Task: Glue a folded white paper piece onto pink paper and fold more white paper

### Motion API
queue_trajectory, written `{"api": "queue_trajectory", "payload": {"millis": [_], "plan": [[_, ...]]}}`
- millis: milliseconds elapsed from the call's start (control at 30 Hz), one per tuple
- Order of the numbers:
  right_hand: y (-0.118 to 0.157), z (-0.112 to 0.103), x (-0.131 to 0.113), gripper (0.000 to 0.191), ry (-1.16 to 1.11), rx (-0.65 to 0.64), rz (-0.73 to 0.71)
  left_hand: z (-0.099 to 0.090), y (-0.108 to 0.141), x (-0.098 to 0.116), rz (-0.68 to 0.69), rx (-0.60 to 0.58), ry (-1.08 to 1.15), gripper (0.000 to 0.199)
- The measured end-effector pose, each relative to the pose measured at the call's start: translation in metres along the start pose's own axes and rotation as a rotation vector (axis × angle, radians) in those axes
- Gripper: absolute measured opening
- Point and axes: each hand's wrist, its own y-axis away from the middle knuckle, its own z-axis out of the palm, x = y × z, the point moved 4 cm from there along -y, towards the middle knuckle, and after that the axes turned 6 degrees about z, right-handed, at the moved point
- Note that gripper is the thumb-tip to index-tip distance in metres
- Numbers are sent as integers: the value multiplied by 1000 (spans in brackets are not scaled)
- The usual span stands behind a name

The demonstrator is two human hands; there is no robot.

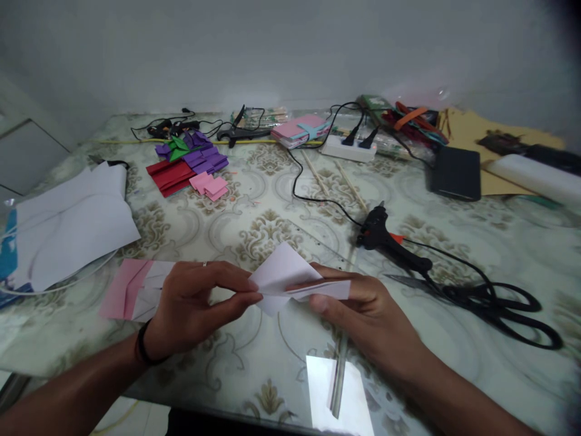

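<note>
Over the near middle of the table, both my hands hold a partly folded piece of white paper (282, 266). The thumb and index finger of my left hand (200, 300) pinch its left corner. My right hand (358, 306) grips a folded flap at its right side, thumb in front and fingers behind. Beside my left wrist lie folded pink and white papers (131, 287). A white sheet (358, 393) rests near the table's front edge, with a thin greyish stick (338, 381) across it, partly hidden by my right hand.
A black glue gun (385, 239) and black scissors (481, 300) lie to the right. White sheets (72, 224) are stacked at left. Folded red (170, 175), purple (204, 157) and pink papers (209, 184) sit behind. A power strip (349, 148) with cords stands at the back.
</note>
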Motion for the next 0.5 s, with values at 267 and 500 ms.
{"api": "queue_trajectory", "payload": {"millis": [267,500], "plan": [[2,1,3,13,-10,34,-5,1,7,-7,-101,81,55,16],[2,1,5,17,-1,62,18,2,12,-9,-115,46,52,15]]}}
